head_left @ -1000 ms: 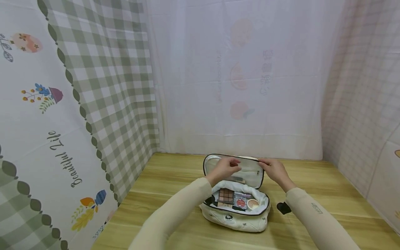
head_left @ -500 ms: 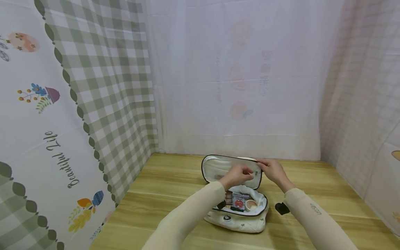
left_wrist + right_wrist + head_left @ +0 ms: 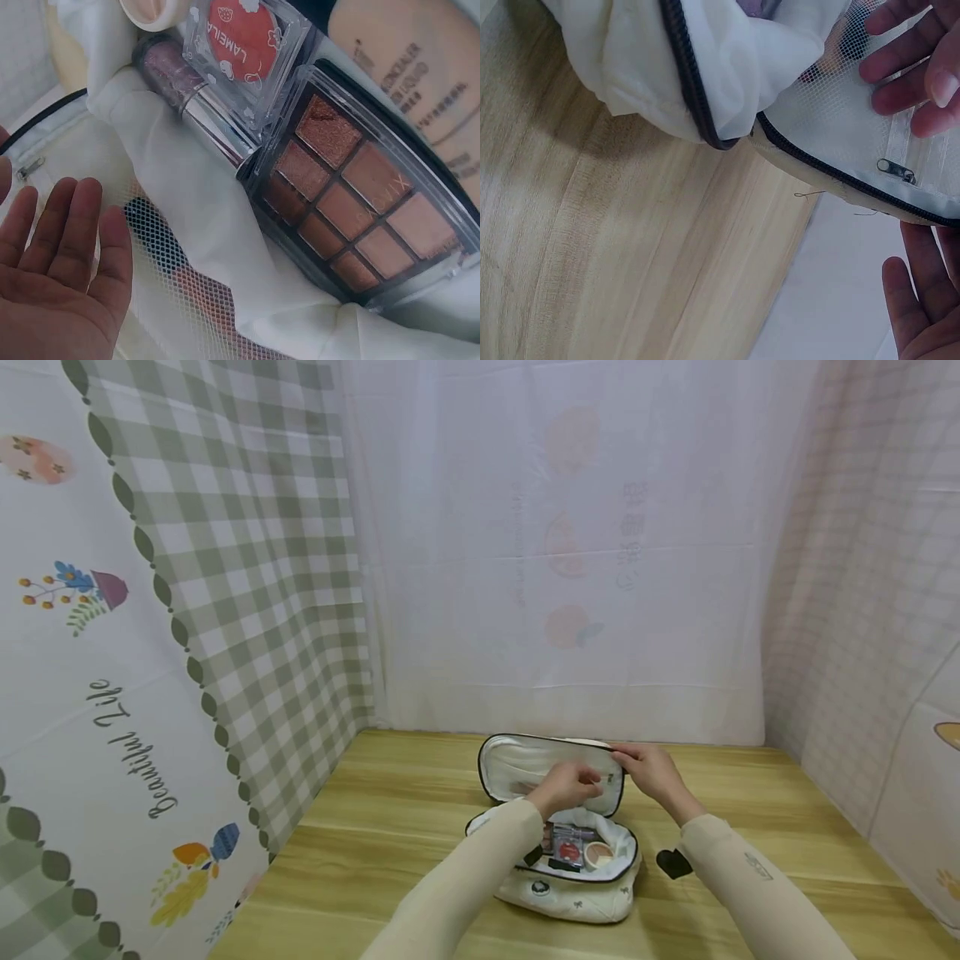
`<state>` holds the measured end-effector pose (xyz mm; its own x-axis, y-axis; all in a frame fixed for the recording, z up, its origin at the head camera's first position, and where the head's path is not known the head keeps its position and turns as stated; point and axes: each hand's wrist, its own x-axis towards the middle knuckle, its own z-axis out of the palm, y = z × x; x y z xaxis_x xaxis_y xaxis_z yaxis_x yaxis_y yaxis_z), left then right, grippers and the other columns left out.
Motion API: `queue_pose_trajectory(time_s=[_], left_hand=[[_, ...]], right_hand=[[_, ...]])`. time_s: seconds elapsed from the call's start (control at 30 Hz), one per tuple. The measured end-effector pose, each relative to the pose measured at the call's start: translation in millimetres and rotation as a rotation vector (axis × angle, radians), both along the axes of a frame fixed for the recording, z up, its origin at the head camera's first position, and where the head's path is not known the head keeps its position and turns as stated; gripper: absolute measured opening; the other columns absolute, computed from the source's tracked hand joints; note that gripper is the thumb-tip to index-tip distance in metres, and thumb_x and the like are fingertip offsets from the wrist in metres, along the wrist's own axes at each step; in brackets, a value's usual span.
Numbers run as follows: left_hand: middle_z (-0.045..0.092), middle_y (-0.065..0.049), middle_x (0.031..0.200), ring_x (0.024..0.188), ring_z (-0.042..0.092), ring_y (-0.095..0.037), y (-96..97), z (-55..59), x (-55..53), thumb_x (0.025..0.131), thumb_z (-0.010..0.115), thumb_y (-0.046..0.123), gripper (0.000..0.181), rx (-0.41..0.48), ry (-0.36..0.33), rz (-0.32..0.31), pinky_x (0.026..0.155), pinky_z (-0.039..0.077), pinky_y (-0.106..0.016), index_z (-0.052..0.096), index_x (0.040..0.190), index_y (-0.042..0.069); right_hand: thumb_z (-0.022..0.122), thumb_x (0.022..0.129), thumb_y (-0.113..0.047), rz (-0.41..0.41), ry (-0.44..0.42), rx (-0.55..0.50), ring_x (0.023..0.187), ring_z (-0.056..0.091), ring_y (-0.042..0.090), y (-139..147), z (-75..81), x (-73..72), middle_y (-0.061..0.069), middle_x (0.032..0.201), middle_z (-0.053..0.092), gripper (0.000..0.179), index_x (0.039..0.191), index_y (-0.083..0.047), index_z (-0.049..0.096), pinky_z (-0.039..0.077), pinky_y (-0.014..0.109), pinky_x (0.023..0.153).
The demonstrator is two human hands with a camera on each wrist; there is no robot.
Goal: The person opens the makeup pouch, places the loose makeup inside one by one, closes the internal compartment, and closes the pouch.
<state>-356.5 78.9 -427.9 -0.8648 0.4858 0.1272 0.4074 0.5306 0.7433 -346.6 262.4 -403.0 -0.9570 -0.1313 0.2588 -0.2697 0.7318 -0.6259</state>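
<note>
A cream quilted makeup bag (image 3: 570,902) stands unzipped on the table, its lid (image 3: 510,768) raised at the back. My right hand (image 3: 654,774) grips the lid's upper right edge, with fingers behind it in the right wrist view. In front of the lid's mesh pocket (image 3: 817,101), my left hand (image 3: 568,787) hovers with loosely bent fingers and nothing visible in them. A small zipper pull (image 3: 896,172) sits close to those fingers. Dark-tipped items (image 3: 161,236) show through the mesh. Inside the bag lie an eyeshadow palette (image 3: 360,202), a red-faced compact (image 3: 244,41) and a silver-capped tube (image 3: 217,124).
A concealer bottle (image 3: 420,67) and a round pan of powder (image 3: 598,855) also lie in the bag. Wood-grain table (image 3: 405,793) surrounds it. A white curtain (image 3: 450,610) hangs behind, with a green checked cloth (image 3: 277,568) at left. Black wrist gear (image 3: 673,863) hangs under the right sleeve.
My left hand has moved right across the inside of the lid toward the zipper pull. The right hand keeps its grip on the lid edge. The head view has shifted slightly.
</note>
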Motion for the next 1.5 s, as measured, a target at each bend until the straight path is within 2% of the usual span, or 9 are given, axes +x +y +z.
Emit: queue_pose_trajectory(time_s=[0.2, 0.3, 0.43, 0.53, 0.67, 0.8, 1.0, 1.23, 1.5], left_hand=[[0.072, -0.007, 0.108, 0.100, 0.066, -0.014, 7.6, -6.4, -0.5, 0.094, 0.069, 0.015, 0.026, 0.010, 0.003, 0.060, 0.080, 0.051, -0.021, 0.072, 0.117, 0.001], [0.073, -0.005, 0.105, 0.096, 0.066, -0.012, 12.2, -7.7, -0.7, 0.094, 0.069, 0.016, 0.025, -0.016, 0.040, 0.085, 0.079, 0.050, -0.020, 0.073, 0.114, 0.002], [0.068, 0.001, 0.079, 0.071, 0.057, -0.008, 16.3, -9.6, -1.4, 0.094, 0.067, 0.016, 0.015, -0.042, 0.115, 0.105, 0.062, 0.044, -0.019, 0.076, 0.091, 0.004], [0.058, 0.003, 0.065, 0.060, 0.046, -0.010, 18.8, -11.0, -1.7, 0.094, 0.066, 0.015, 0.020, -0.035, 0.161, 0.122, 0.054, 0.037, -0.021, 0.072, 0.077, 0.006], [0.065, 0.008, 0.069, 0.063, 0.052, -0.006, 21.9, -12.1, -1.3, 0.093, 0.067, 0.018, 0.017, -0.043, 0.196, 0.181, 0.057, 0.040, -0.020, 0.077, 0.080, 0.012], [0.072, 0.010, 0.081, 0.073, 0.060, -0.004, 24.7, -11.8, -0.1, 0.089, 0.070, 0.021, 0.013, -0.062, 0.193, 0.242, 0.063, 0.045, -0.019, 0.081, 0.088, 0.016], [0.075, 0.011, 0.088, 0.080, 0.065, -0.003, 28.8, -11.4, 1.1, 0.086, 0.072, 0.022, 0.014, -0.084, 0.215, 0.267, 0.067, 0.047, -0.017, 0.082, 0.094, 0.018], [0.072, 0.012, 0.079, 0.070, 0.061, -0.002, 32.2, -11.6, 1.9, 0.085, 0.073, 0.021, 0.009, -0.080, 0.213, 0.287, 0.060, 0.044, -0.017, 0.082, 0.085, 0.019], [0.062, 0.013, 0.064, 0.058, 0.050, -0.005, 31.7, -14.0, 1.5, 0.077, 0.071, 0.020, 0.009, -0.033, 0.187, 0.323, 0.052, 0.037, -0.020, 0.076, 0.070, 0.019]], right_hand=[[0.053, 0.104, -0.017, 0.000, -0.003, -0.027, 0.114, 0.058, 0.043, -0.9, 0.2, 1.6, 0.028, 0.124, 0.062, 0.035, 0.128, 0.006, 0.063, 0.048, 0.056, 0.089], [0.052, 0.104, -0.018, 0.001, -0.019, -0.042, 0.113, 0.059, 0.043, -1.4, 0.4, 1.1, 0.027, 0.122, 0.064, 0.036, 0.128, 0.007, 0.062, 0.047, 0.056, 0.090], [0.051, 0.105, -0.020, 0.003, -0.053, -0.071, 0.111, 0.061, 0.042, -1.7, 1.1, 0.3, 0.027, 0.121, 0.064, 0.038, 0.128, 0.009, 0.061, 0.047, 0.057, 0.091], [0.051, 0.105, -0.021, -0.001, -0.080, -0.101, 0.111, 0.061, 0.042, -1.9, 1.3, 0.0, 0.027, 0.121, 0.064, 0.040, 0.129, 0.009, 0.060, 0.047, 0.057, 0.093], [0.051, 0.105, -0.022, 0.002, -0.114, -0.145, 0.108, 0.064, 0.040, -2.7, 2.0, 0.9, 0.027, 0.120, 0.064, 0.041, 0.131, 0.009, 0.059, 0.047, 0.057, 0.093], [0.051, 0.105, -0.021, 0.007, -0.131, -0.165, 0.105, 0.066, 0.038, -2.8, 2.6, 1.7, 0.027, 0.119, 0.065, 0.041, 0.131, 0.009, 0.058, 0.046, 0.058, 0.093], [0.051, 0.106, -0.022, 0.016, -0.126, -0.161, 0.104, 0.066, 0.038, -1.3, 2.8, 1.5, 0.028, 0.119, 0.065, 0.041, 0.131, 0.010, 0.058, 0.047, 0.058, 0.093], [0.052, 0.105, -0.018, 0.028, -0.097, -0.171, 0.099, 0.068, 0.036, -0.4, 1.5, 1.7, 0.027, 0.118, 0.065, 0.037, 0.128, 0.009, 0.061, 0.049, 0.054, 0.090], [0.052, 0.105, -0.017, 0.037, -0.099, -0.184, 0.097, 0.068, 0.034, -0.8, 1.1, 2.2, 0.026, 0.117, 0.066, 0.037, 0.128, 0.010, 0.061, 0.051, 0.052, 0.088]])
